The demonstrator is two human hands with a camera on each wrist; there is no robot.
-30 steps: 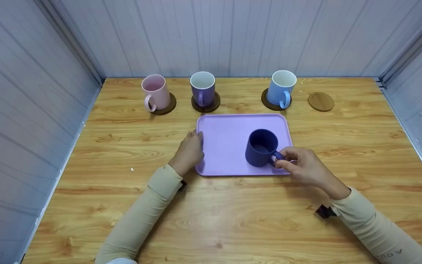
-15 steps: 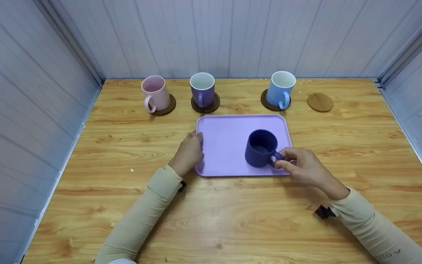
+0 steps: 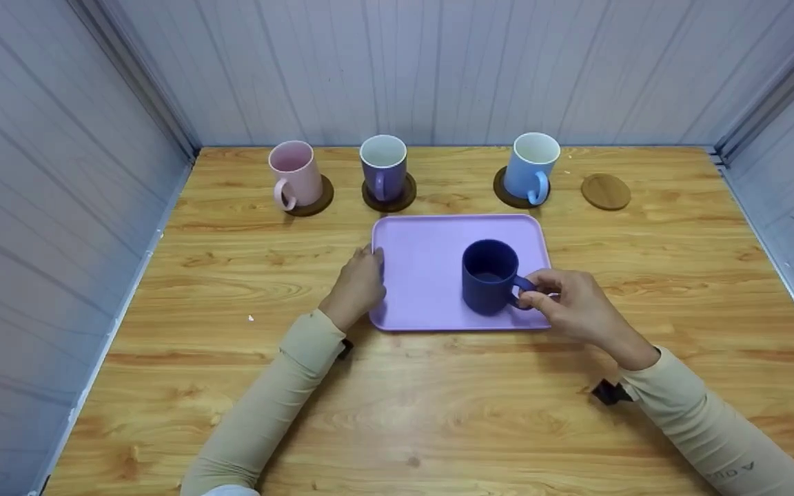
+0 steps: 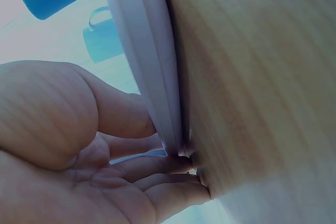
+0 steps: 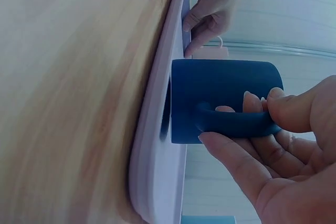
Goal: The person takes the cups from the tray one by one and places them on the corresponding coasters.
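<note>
A dark blue mug [image 3: 483, 295] is over the right half of a lilac tray [image 3: 419, 275] in the head view. My right hand [image 3: 582, 311] grips its handle between thumb and fingers. The right wrist view shows the mug [image 5: 226, 85] upright, with a dark shadow by its base; whether a thin gap parts it from the tray I cannot tell. My left hand [image 3: 358, 284] holds the tray's left edge. In the left wrist view, its thumb lies against the tray rim [image 4: 142, 40] and the fingertips reach to the rim's underside, by the tabletop.
Behind the tray stand a pink mug [image 3: 297, 176], a purple mug [image 3: 384, 169] and a light blue mug [image 3: 531, 169], each on a dark round coaster. A lighter wooden coaster [image 3: 606, 191] lies bare at the right. Panel walls [image 3: 438, 69] border the table.
The dark blue mug's rim has shifted slightly left and up in the head view, and the right hand has risen slightly with it. The left hand and tray stay in place.
</note>
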